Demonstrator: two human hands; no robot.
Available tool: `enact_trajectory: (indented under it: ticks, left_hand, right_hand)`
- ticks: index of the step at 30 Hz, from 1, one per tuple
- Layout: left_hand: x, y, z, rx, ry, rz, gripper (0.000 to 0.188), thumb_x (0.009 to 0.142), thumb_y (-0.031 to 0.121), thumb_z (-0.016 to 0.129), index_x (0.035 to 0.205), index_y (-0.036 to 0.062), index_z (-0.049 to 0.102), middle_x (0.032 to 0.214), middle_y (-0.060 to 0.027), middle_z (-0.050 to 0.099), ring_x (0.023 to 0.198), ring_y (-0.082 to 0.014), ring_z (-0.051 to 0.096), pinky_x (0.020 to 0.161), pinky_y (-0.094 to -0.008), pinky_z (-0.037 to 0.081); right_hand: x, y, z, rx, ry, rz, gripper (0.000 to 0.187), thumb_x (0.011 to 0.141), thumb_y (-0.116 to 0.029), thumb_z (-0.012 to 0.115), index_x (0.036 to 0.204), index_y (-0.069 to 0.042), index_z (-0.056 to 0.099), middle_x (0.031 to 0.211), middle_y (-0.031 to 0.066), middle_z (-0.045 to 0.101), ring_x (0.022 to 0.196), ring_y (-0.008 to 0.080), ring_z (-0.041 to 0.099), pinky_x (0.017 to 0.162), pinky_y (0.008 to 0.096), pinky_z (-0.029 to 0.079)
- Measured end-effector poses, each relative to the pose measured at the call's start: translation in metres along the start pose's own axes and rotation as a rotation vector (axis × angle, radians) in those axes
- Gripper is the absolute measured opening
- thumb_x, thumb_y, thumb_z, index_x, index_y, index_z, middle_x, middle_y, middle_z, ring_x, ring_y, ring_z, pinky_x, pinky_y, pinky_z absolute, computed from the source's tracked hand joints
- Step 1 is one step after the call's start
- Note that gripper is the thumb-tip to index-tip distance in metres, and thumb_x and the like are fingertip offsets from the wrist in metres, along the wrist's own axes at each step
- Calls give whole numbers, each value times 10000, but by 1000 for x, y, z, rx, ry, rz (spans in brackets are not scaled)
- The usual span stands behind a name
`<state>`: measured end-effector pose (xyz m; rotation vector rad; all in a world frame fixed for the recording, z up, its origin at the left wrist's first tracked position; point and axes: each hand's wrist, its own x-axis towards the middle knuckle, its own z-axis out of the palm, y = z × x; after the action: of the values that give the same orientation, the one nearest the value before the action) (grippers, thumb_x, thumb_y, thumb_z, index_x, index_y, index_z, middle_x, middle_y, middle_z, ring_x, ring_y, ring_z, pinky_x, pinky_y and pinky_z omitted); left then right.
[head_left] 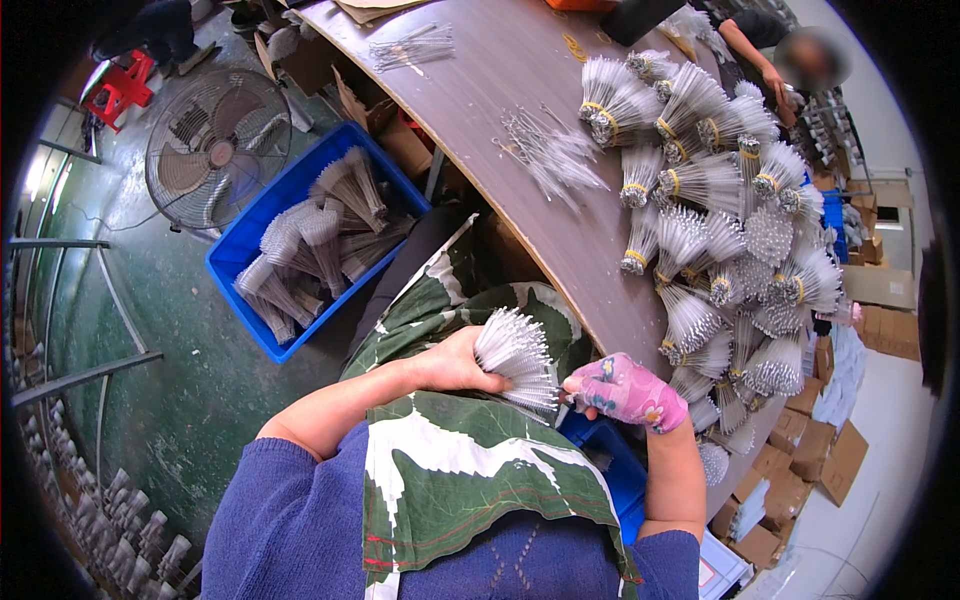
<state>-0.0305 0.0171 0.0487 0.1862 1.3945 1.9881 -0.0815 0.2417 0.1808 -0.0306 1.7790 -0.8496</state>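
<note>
My left hand (452, 362) is wrapped round a fanned bundle of thin white-bristled wire brushes (520, 358), held above my lap. My right hand (628, 390), in a pink flowered fingerless glove, is closed in a pinch at the bundle's right edge. What sits between its fingertips is too small to make out. A loose pile of similar brushes (550, 150) lies on the table in front of me. To the right of it stand and lie many bundles of brushes (700, 240), several tied with yellow bands.
The brown table (480, 110) curves past my lap. On the floor at left, a blue crate (385, 265) holds brush bundles near a standing fan (220, 150). Another blue bin (625, 480) is under my right arm. A co-worker's hand (775, 85) is across the table; cardboard boxes (800, 450) lie right.
</note>
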Motion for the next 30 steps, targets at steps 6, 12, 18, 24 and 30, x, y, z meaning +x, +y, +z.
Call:
enact_trajectory:
  ticks: [6, 12, 18, 24, 30]
  left_hand:
    - [-1, -3, -1, 20, -11, -29, 470, 664, 147, 743, 1068, -3, 553, 1008, -67, 620, 948, -146, 559, 896, -292, 416]
    - [-1, -3, -2, -49, 7, -24, 478, 668, 157, 749, 1074, -5, 556, 1022, -69, 616, 964, -147, 553, 900, -292, 413]
    - [1, -7, -1, -28, -4, -4, 472, 677, 160, 747, 1077, -1, 555, 1027, -68, 613, 967, -147, 549, 906, -290, 407]
    - [0, -2, 2, -44, 14, 27, 444, 697, 132, 735, 1084, 14, 552, 1019, -49, 609, 957, -133, 545, 890, -287, 413]
    - [2, 8, 1, -82, -17, 36, 462, 714, 119, 709, 1127, 9, 533, 1056, -61, 602, 986, -140, 542, 909, -288, 404]
  right_hand:
    - [0, 1, 2, -76, 6, 6, 322, 853, -334, 574, 814, -30, 672, 570, 5, 539, 533, 81, 491, 520, 241, 396]
    - [6, 8, 8, 294, 140, -139, 251, 830, -268, 608, 865, -20, 612, 689, -19, 561, 589, 70, 500, 537, 211, 396]
    - [16, 9, 41, 10, 456, -395, 156, 756, -116, 670, 855, -6, 620, 761, 57, 609, 713, 145, 577, 646, 256, 449]
    - [21, 2, 46, -451, 736, -703, 233, 632, -95, 667, 840, -60, 569, 724, 97, 558, 670, 287, 575, 598, 362, 449]
    - [31, 10, 55, -422, 1039, -754, 135, 687, -96, 630, 805, -79, 565, 715, 85, 536, 633, 275, 548, 576, 356, 430]
